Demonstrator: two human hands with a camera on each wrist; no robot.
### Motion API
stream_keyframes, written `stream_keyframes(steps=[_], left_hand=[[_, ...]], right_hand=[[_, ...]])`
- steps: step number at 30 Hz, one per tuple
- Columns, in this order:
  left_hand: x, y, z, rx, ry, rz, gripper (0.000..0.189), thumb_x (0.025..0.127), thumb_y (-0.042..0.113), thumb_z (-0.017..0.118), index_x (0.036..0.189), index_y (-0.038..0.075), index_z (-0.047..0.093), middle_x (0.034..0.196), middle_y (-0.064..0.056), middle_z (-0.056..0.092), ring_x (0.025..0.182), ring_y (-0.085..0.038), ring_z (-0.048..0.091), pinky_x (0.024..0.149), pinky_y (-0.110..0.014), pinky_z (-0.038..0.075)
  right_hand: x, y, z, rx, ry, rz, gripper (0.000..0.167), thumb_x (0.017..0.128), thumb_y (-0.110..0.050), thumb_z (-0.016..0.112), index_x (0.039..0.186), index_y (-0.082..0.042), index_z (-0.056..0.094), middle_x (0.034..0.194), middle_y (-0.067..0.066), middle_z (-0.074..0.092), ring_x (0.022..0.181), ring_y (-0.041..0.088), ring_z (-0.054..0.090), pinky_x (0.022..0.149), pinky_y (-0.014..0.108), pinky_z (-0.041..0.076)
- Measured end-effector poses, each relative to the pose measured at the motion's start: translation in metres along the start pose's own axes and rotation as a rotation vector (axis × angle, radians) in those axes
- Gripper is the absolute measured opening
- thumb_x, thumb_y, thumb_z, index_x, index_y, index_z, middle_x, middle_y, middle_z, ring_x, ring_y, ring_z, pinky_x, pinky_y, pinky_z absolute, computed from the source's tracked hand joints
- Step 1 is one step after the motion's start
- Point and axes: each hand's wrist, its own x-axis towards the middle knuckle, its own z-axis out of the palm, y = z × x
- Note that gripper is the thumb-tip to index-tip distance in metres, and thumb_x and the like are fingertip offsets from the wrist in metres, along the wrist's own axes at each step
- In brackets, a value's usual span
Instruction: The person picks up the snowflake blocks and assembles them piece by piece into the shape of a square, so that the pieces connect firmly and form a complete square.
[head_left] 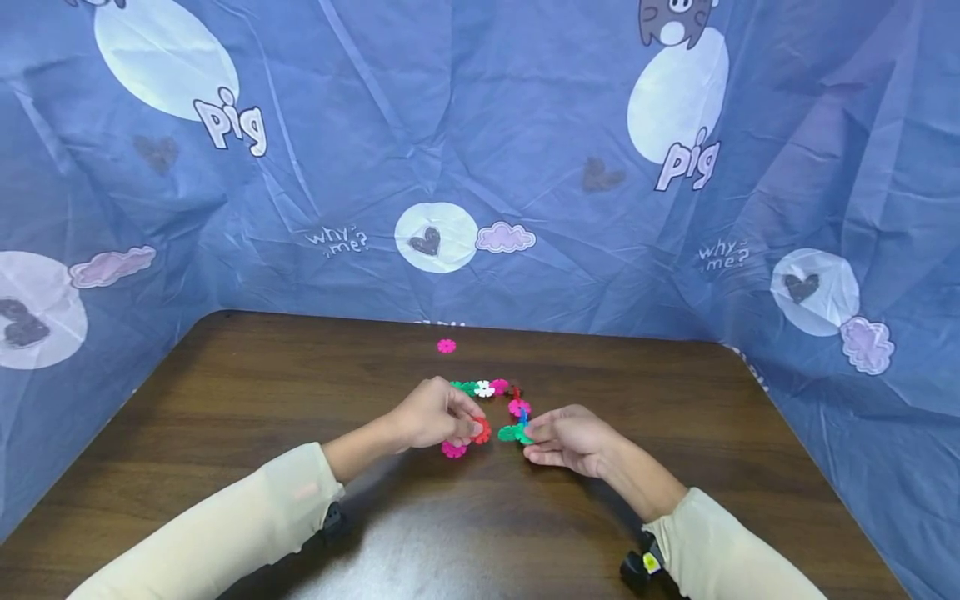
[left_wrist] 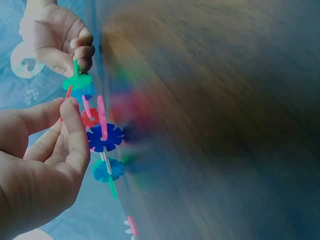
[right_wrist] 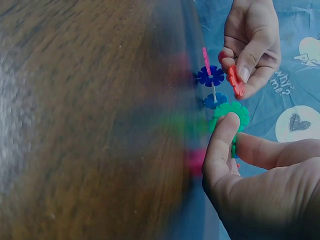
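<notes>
Between thumb and fingers, my left hand (head_left: 438, 414) pinches a red notched flower disc (head_left: 482, 430). My right hand (head_left: 573, 442) pinches a green flower disc (head_left: 513, 432) at one end of a chain of interlocked plastic discs. In the head view the chain curves back past a pink disc (head_left: 519, 407) and a white disc (head_left: 484, 388), then runs behind the left hand. Another pink disc (head_left: 453, 450) shows just below the left fingers. A dark blue disc (right_wrist: 210, 75) of the chain appears in the right wrist view. The red disc is held a small gap from the green one.
A loose pink disc (head_left: 446, 346) lies near the back edge of the brown wooden table (head_left: 300, 358). Blue printed cloth (head_left: 525, 125) hangs behind and along both sides of the table. Dark wrist devices sit at both cuffs, the right one (head_left: 641, 567) near the tabletop.
</notes>
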Motion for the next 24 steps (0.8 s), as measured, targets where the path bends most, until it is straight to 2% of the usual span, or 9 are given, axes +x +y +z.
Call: stream_keyframes(steps=[5, 10, 24], left_hand=[[-0.001, 0.005, 0.005, 0.023, -0.003, -0.001, 0.011, 0.090, -0.002, 0.074, 0.100, -0.005, 0.075, 0.081, -0.010, 0.076, 0.074, -0.028, 0.075, 0.066, -0.033, 0.063], [-0.001, 0.006, 0.009, 0.040, 0.020, -0.019, 0.009, 0.089, -0.003, 0.075, 0.098, -0.005, 0.075, 0.078, -0.008, 0.076, 0.069, -0.024, 0.074, 0.064, -0.032, 0.062], [-0.003, 0.006, 0.014, 0.015, 0.015, -0.037, 0.013, 0.091, 0.000, 0.075, 0.102, -0.006, 0.075, 0.081, -0.011, 0.076, 0.070, -0.024, 0.074, 0.064, -0.031, 0.062]], right_hand=[[0.000, 0.000, 0.001, 0.006, -0.014, -0.009, 0.011, 0.101, 0.004, 0.057, 0.110, 0.009, 0.057, 0.083, 0.012, 0.069, 0.073, 0.017, 0.070, 0.072, 0.026, 0.061], [-0.001, 0.001, 0.001, 0.009, -0.028, -0.016, 0.010, 0.102, 0.003, 0.056, 0.109, 0.009, 0.058, 0.083, 0.011, 0.070, 0.074, 0.017, 0.070, 0.073, 0.026, 0.061], [-0.001, 0.003, 0.001, 0.027, -0.053, -0.022, 0.013, 0.102, 0.004, 0.055, 0.112, 0.010, 0.058, 0.087, 0.011, 0.070, 0.080, 0.018, 0.070, 0.080, 0.028, 0.061]])
